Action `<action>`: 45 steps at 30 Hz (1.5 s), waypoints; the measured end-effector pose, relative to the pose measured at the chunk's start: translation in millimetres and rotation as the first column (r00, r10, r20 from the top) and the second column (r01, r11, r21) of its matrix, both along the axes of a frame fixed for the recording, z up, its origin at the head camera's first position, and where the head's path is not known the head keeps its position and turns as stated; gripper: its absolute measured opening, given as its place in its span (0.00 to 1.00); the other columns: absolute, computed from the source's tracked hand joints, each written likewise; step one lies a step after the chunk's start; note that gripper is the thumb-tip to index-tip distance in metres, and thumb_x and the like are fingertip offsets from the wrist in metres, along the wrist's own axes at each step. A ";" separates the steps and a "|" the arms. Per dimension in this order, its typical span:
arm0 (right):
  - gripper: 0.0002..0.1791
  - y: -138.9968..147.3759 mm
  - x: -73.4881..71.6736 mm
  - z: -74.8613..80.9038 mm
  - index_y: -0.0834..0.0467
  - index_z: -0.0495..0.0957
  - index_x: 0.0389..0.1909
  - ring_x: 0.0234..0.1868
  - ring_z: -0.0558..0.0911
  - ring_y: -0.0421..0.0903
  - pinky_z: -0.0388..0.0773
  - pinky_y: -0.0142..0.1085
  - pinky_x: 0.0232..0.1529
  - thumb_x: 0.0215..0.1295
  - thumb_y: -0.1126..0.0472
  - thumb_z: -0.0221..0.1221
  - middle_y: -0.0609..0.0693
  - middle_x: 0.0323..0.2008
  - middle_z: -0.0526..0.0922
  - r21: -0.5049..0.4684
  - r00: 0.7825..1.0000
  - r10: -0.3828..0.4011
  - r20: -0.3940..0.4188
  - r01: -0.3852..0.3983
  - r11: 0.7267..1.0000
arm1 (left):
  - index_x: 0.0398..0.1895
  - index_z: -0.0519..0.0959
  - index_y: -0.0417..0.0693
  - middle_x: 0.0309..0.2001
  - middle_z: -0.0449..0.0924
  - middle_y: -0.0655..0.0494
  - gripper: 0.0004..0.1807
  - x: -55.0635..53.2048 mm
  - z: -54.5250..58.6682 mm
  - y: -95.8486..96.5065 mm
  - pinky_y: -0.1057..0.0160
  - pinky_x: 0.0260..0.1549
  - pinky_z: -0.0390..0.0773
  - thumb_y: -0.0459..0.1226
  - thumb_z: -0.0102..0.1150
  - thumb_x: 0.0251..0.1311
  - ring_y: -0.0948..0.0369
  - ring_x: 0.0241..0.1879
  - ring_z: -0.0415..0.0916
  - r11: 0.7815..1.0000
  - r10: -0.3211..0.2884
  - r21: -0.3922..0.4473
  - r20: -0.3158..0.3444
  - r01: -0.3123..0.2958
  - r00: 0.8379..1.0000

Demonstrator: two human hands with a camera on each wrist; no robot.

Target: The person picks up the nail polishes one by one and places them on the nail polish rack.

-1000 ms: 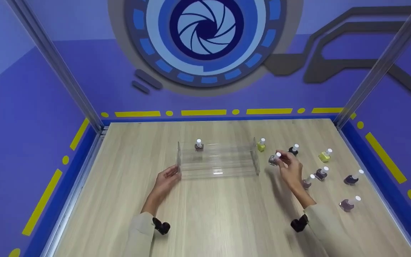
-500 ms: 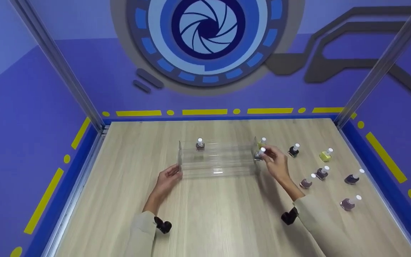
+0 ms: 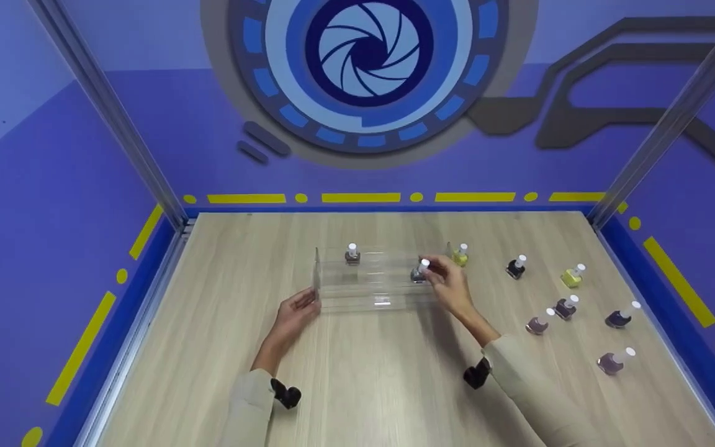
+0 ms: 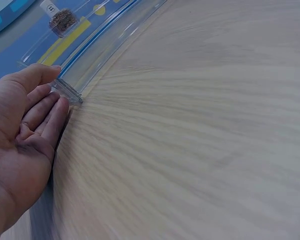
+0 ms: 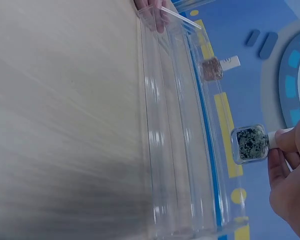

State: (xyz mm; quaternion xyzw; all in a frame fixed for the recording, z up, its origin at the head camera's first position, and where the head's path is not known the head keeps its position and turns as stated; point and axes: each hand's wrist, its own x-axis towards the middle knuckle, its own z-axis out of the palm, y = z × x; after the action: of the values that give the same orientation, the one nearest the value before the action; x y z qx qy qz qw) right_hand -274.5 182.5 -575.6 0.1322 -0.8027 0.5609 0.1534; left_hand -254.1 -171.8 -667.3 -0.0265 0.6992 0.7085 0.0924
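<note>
A clear tiered display rack (image 3: pixel 364 298) stands on the table. At its left end panel, my left hand (image 3: pixel 293 318) holds the lower front corner, thumb and fingers about the edge in the left wrist view. My right hand (image 3: pixel 450 287) pinches the white cap of a nail polish bottle (image 5: pixel 251 144) with dark green speckles. That bottle is over the right part of the rack; whether it touches a tier cannot be told. A brownish glitter nail polish bottle (image 3: pixel 352 256) stands upright on the rack's back tier, towards the left.
A yellow bottle (image 3: pixel 460 256) stands just beyond the rack's right end. Further right are a black bottle (image 3: pixel 516 267), another yellow bottle (image 3: pixel 572 276) and several dark and mauve bottles (image 3: pixel 611 362). Printed panels and metal posts border the table.
My right hand has carried the speckled bottle leftwards, from right of the rack to over its right part. The left hand has stayed at the rack's left end.
</note>
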 end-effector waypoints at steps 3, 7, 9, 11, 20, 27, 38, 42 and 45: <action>0.12 -10.5 -0.6 -3.8 0.75 0.80 0.49 0.51 0.84 0.68 0.82 0.56 0.58 0.65 0.80 0.59 0.70 0.48 0.85 0.014 1.000 0.007 -0.010 -0.007 1.000 | 0.74 0.67 0.38 0.74 0.66 0.38 0.29 0.8 -1.4 -0.1 0.53 0.72 0.72 0.34 0.58 0.71 0.44 0.76 0.63 1.000 -0.004 -0.006 0.008 0.004 1.000; 0.13 -22.6 -4.4 -5.9 0.74 0.80 0.49 0.51 0.84 0.66 0.81 0.57 0.58 0.65 0.79 0.59 0.70 0.49 0.85 0.007 0.999 0.049 -0.012 -0.049 0.999 | 0.74 0.67 0.38 0.74 0.66 0.38 0.29 1.8 -2.5 -1.8 0.53 0.72 0.71 0.33 0.59 0.71 0.44 0.76 0.62 1.000 -0.001 -0.001 0.012 0.001 1.000; 0.13 -28.5 -8.2 -5.2 0.72 0.81 0.50 0.52 0.84 0.65 0.82 0.54 0.59 0.65 0.79 0.59 0.68 0.49 0.85 -0.019 0.996 0.085 -0.010 -0.085 0.996 | 0.73 0.67 0.38 0.74 0.66 0.37 0.29 1.0 -2.7 -2.6 0.53 0.73 0.70 0.33 0.59 0.71 0.44 0.76 0.62 1.000 -0.001 -0.005 -0.001 0.001 1.000; 0.13 -34.6 -12.7 -4.6 0.71 0.81 0.50 0.52 0.85 0.63 0.83 0.52 0.59 0.66 0.78 0.59 0.68 0.49 0.85 -0.039 0.993 0.121 -0.006 -0.122 0.992 | 0.73 0.68 0.37 0.74 0.67 0.37 0.29 -0.4 -2.5 -2.8 0.52 0.73 0.70 0.33 0.59 0.71 0.44 0.76 0.62 1.000 0.002 0.002 -0.007 -0.002 1.000; 0.12 -74.9 -20.4 4.6 0.78 0.79 0.48 0.51 0.83 0.71 0.80 0.59 0.60 0.65 0.82 0.57 0.74 0.47 0.83 -0.083 0.989 0.143 0.026 -0.140 0.987 | 0.72 0.70 0.38 0.73 0.69 0.39 0.28 -4.4 -1.7 -1.5 0.53 0.71 0.73 0.33 0.60 0.70 0.45 0.75 0.65 1.000 0.017 -0.001 0.004 -0.017 1.000; 0.12 -98.5 -24.0 2.5 0.74 0.81 0.48 0.51 0.85 0.66 0.83 0.54 0.58 0.64 0.80 0.60 0.69 0.47 0.85 -0.058 0.988 0.152 0.008 -0.152 0.987 | 0.73 0.66 0.34 0.74 0.65 0.35 0.30 -4.4 -0.9 -1.3 0.55 0.70 0.74 0.33 0.59 0.71 0.42 0.76 0.62 1.000 0.001 0.008 0.006 -0.001 1.000; 0.11 -119.4 -25.5 -17.4 0.73 0.81 0.47 0.52 0.86 0.63 0.85 0.50 0.58 0.64 0.78 0.61 0.68 0.49 0.85 -0.076 0.979 0.204 0.011 -0.203 0.976 | 0.73 0.67 0.34 0.73 0.67 0.35 0.30 -4.8 -1.5 -0.1 0.54 0.70 0.74 0.34 0.61 0.70 0.42 0.75 0.63 1.000 0.011 -0.019 0.013 -0.011 1.000; 0.11 -122.4 -23.9 -21.3 0.72 0.82 0.46 0.51 0.86 0.62 0.85 0.49 0.57 0.63 0.79 0.61 0.66 0.48 0.85 -0.046 0.977 0.211 0.018 -0.210 0.977 | 0.72 0.68 0.34 0.73 0.67 0.35 0.30 -4.9 -2.2 -0.2 0.54 0.70 0.74 0.33 0.61 0.69 0.42 0.75 0.64 1.000 0.026 -0.012 0.012 -0.025 1.000; 0.11 -123.3 -23.5 -22.9 0.71 0.82 0.46 0.51 0.86 0.61 0.85 0.49 0.57 0.63 0.79 0.61 0.65 0.48 0.86 -0.032 0.976 0.215 0.022 -0.215 0.976 | 0.72 0.68 0.34 0.73 0.67 0.35 0.30 -4.9 -2.0 -0.1 0.55 0.70 0.74 0.33 0.61 0.69 0.42 0.75 0.64 0.999 0.033 0.000 0.011 -0.033 0.999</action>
State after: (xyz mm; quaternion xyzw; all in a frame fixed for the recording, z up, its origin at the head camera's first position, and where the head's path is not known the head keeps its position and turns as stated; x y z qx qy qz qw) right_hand -298.0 59.3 -598.5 0.2088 -0.7774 0.5874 0.0836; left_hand -259.0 -171.9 -669.3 -0.0421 0.6981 0.7097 0.0845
